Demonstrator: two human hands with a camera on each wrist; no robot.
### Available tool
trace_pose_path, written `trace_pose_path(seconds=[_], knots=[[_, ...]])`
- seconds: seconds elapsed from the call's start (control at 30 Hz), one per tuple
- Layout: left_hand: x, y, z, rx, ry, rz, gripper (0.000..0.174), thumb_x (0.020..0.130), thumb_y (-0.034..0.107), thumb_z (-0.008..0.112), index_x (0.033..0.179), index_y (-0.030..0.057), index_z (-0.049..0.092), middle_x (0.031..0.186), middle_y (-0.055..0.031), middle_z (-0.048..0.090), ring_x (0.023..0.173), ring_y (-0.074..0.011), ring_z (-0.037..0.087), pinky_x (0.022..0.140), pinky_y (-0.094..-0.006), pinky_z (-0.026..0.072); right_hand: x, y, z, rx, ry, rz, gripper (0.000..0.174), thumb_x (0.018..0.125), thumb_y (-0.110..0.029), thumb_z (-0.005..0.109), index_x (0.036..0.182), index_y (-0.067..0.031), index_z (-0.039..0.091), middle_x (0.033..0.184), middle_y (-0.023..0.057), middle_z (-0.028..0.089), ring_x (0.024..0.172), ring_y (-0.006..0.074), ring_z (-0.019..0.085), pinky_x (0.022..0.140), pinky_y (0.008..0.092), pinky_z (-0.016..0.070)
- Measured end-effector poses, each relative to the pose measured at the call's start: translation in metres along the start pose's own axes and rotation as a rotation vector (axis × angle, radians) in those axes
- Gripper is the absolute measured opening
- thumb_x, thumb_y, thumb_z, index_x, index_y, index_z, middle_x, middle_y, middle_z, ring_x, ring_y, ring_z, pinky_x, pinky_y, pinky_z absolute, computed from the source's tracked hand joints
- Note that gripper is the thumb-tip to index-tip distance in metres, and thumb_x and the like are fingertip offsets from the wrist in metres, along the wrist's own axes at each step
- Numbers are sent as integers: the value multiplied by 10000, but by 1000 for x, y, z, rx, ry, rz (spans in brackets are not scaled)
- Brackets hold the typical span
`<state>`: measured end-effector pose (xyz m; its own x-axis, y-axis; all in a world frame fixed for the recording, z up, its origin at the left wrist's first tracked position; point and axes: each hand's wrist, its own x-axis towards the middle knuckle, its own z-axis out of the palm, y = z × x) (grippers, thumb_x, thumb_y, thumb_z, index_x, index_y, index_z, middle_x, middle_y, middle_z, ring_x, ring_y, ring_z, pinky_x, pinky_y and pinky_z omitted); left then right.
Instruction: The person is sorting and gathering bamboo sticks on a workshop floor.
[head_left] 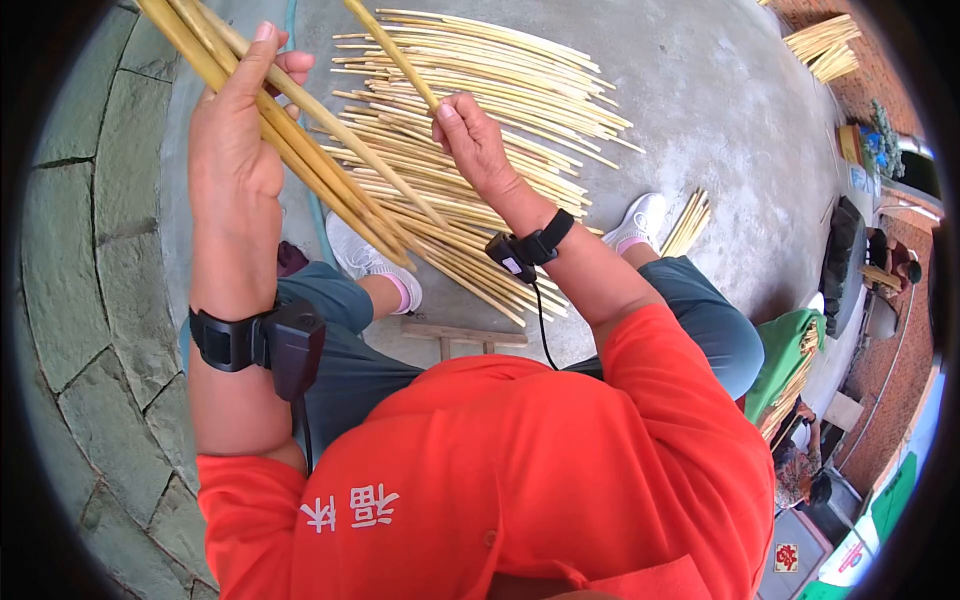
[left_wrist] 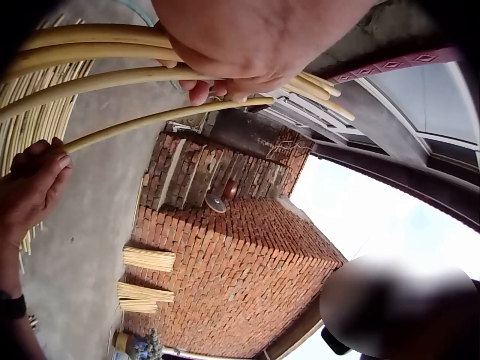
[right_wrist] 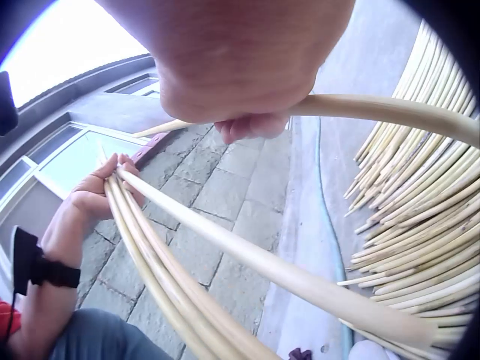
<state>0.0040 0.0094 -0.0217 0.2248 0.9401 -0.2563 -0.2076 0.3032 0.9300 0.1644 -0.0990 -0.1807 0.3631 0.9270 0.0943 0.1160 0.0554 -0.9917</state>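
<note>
In the head view, my left hand [head_left: 238,135] holds several long pale yellow wooden sticks [head_left: 335,190] at the upper left. The sticks pass between its thumb and fingers and slant down to the right. My right hand [head_left: 478,150] grips one separate stick [head_left: 392,50] near its lower end; this stick points up and away. In the left wrist view, the single stick [left_wrist: 165,115] runs from the right hand [left_wrist: 34,184] to just below the left one. From the right wrist, the left hand [right_wrist: 105,184] shows with its sticks [right_wrist: 247,255] fanning toward the camera.
A wide spread of similar sticks [head_left: 480,75] lies on the concrete floor [head_left: 700,130] ahead, between and beyond the feet. A small bundle [head_left: 687,222] lies by the right shoe [head_left: 640,215]. A low wooden stool [head_left: 465,335] stands near the knees. Stone paving [head_left: 90,250] runs along the left.
</note>
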Motion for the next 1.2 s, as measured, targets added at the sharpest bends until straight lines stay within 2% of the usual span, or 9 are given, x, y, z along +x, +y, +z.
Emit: trace_pose_path(seconds=[0.17, 0.4, 0.47, 0.53, 0.67, 0.83, 1.07, 1.1, 1.2], knots=[[-8, -5, 10, 111, -57, 115, 358, 803, 207, 644, 1105, 30, 569, 786, -27, 593, 650, -53, 472, 557, -170, 377, -10, -40, 29, 87, -123, -80, 208, 939, -210, 391, 856, -45, 486, 653, -1, 496, 564, 64, 427, 529, 209, 392], [-1, -8, 10, 86, -246, 6, 244, 803, 198, 645, 977, 33, 598, 812, -55, 601, 661, -68, 456, 617, -196, 389, -13, -40, 25, 168, -204, 0, 267, 940, -252, 392, 833, -33, 502, 660, 1, 499, 589, 59, 467, 548, 207, 415], [-2, -10, 13, 41, -127, 90, 200, 817, 203, 628, 923, 42, 573, 835, -76, 605, 706, -99, 492, 681, -229, 401, -1, -18, 14, 142, -278, 48, 264, 930, -257, 411, 909, -19, 523, 726, 59, 540, 662, 144, 535, 625, 258, 454], [3, -5, 7, -19, -94, 128, 192, 816, 187, 628, 912, 35, 560, 810, -90, 613, 755, -122, 518, 726, -251, 398, 17, 32, 4, -443, -144, -181, 309, 905, -279, 450, 1029, -8, 533, 884, 164, 581, 832, 294, 570, 758, 336, 458], [4, 0, 1, -83, 3, 202, 203, 820, 175, 623, 914, 17, 538, 806, -112, 621, 811, -161, 559, 781, -295, 408, 40, 143, -47, -896, -141, 267, 520, 853, -370, 488, 1264, -69, 381, 1259, 205, 400, 1180, 334, 379, 954, 382, 358], [-3, 1, 12, -86, -42, 100, 223, 830, 193, 611, 928, 11, 527, 831, -120, 611, 824, -200, 576, 804, -330, 432, 32, 188, -96, -1177, -312, 515, 569, 854, -435, 458, 1342, -203, 282, 1412, 167, 185, 1297, 370, 169, 980, 530, 260], [2, -3, -3, -165, -98, 15, 236, 842, 203, 594, 939, 3, 515, 799, -101, 571, 789, -212, 567, 820, -332, 444, -18, 182, -76, -1330, -414, 437, 522, 879, -454, 393, 1324, -189, 320, 1436, 135, 123, 1302, 384, 126, 968, 568, 223], [1, -3, -4, -164, -98, 13, 236, 842, 203, 594, 939, 3, 515, 799, -101, 571, 789, -212, 567, 820, -332, 444, -24, 184, -75, -1402, -282, 238, 414, 877, -385, 428, 1202, -129, 447, 1347, 163, 310, 1220, 369, 311, 923, 516, 324], [0, -2, -4, -162, -110, 47, 238, 840, 203, 597, 930, 0, 511, 765, -87, 553, 760, -194, 553, 811, -333, 447, -6, 187, -90, -1095, -211, 317, 261, 846, -289, 493, 1004, -84, 519, 1107, 151, 507, 1025, 332, 485, 819, 439, 430]])
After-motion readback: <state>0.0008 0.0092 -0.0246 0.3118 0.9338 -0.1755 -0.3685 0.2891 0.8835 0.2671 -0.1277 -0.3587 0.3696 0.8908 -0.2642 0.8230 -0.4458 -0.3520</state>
